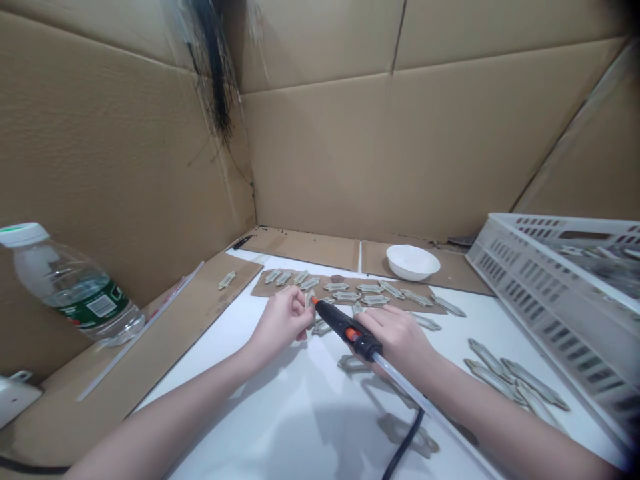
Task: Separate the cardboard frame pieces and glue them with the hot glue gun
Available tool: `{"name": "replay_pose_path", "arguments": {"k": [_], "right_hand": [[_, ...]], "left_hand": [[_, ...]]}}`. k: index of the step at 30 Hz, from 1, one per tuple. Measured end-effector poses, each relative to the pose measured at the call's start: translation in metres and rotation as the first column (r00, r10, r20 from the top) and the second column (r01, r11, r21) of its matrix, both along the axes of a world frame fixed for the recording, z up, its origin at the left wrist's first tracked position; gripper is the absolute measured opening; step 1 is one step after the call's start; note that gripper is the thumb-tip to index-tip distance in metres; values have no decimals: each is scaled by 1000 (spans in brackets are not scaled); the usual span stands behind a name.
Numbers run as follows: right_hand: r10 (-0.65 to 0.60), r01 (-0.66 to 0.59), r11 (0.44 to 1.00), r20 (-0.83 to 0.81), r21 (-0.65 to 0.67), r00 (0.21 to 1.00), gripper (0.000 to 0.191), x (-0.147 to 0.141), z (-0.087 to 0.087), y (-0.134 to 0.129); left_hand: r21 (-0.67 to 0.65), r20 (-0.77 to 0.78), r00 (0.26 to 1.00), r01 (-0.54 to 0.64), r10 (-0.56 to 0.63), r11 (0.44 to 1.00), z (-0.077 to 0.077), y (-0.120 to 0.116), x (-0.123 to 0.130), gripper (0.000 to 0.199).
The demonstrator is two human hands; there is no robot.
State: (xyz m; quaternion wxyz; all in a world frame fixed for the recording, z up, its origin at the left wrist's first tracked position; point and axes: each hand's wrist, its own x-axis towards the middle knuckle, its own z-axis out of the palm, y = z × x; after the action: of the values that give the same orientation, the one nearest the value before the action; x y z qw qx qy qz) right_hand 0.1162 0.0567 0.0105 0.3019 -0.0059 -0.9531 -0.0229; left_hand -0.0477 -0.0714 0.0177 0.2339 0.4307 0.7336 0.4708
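Note:
My left hand (pixel 281 321) pinches a small grey piece (pixel 309 300) upright between finger and thumb, right at the orange nozzle of a black hot glue gun (pixel 340 322). My right hand (pixel 397 340) grips that gun, and a long clear glue stick (pixel 415 390) runs out behind it. Flat, elongated grey pieces (pixel 346 297) lie in rows on a brown cardboard sheet (pixel 280 287) just beyond my hands. Several more (pixel 493 373) lie loose on the white table (pixel 280 427) to the right and below.
A white plastic crate (pixel 555 313) stands at the right, and a white bowl (pixel 413 261) at the back. A water bottle (pixel 70 290) lies at the left on cardboard. A black cable (pixel 405 443) crosses the table's front. Cardboard walls (pixel 350 153) surround the area.

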Motion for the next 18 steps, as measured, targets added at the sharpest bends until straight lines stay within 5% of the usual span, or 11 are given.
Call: {"name": "replay_pose_path", "arguments": {"k": [7,11,15,18], "right_hand": [[-107,106,994,-30,-38,994,8,0,0,-10],[-257,259,963,41,-76,966,12,0,8,-2],[-389,418,867,156,-272,908,23,-1,15,21],[-344,424,713,248,-558,906,35,-1,16,34]], "left_hand": [[0,-155,987,-46,46,999,2,1,2,11],[4,-73,997,-35,36,999,-2,4,-5,7],[17,104,995,-9,7,1000,-3,6,-12,12],[34,200,980,-16,8,999,-1,8,-16,17]]}}
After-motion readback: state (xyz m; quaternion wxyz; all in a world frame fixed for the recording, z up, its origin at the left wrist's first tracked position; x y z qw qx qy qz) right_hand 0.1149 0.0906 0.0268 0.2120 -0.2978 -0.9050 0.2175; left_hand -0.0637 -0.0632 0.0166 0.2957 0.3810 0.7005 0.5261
